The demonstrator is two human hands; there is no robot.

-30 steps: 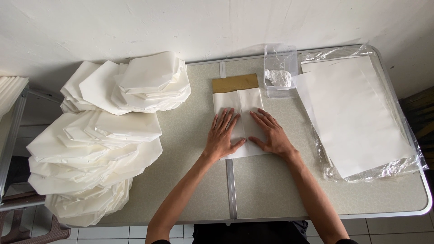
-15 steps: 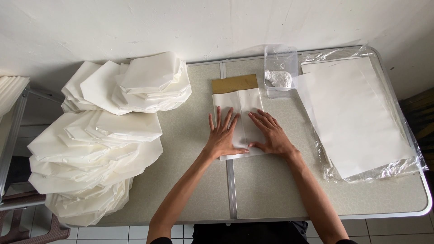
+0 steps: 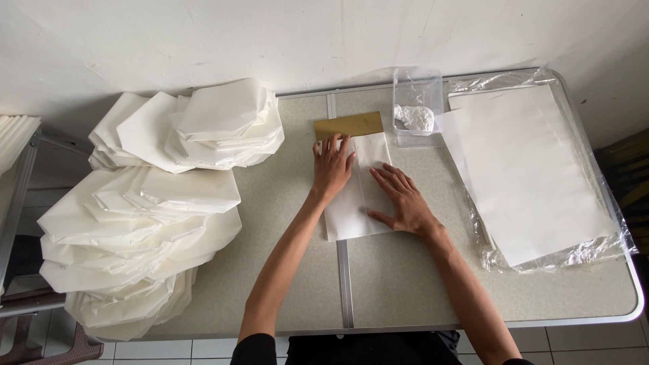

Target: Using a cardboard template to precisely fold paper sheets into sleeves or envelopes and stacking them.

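Note:
A folded white paper sheet [image 3: 358, 203] lies in the middle of the table, wrapped over a flat gold-brown card [image 3: 349, 125] whose far end sticks out. My left hand [image 3: 331, 169] lies flat on the sheet's upper left part, fingers reaching to the card's edge. My right hand [image 3: 402, 199] presses flat on the sheet's right side, fingers spread. Neither hand grips anything.
Piles of folded white paper pieces [image 3: 155, 209] cover the table's left side. A stack of large white sheets on clear plastic wrap [image 3: 534, 169] fills the right. A clear plastic box [image 3: 417, 105] holding a white lump stands at the back. The grey table [image 3: 399, 284] ends near me.
My left hand has slid away from me along the folded sheet toward the gold card. My right hand stays pressed on the sheet's right side.

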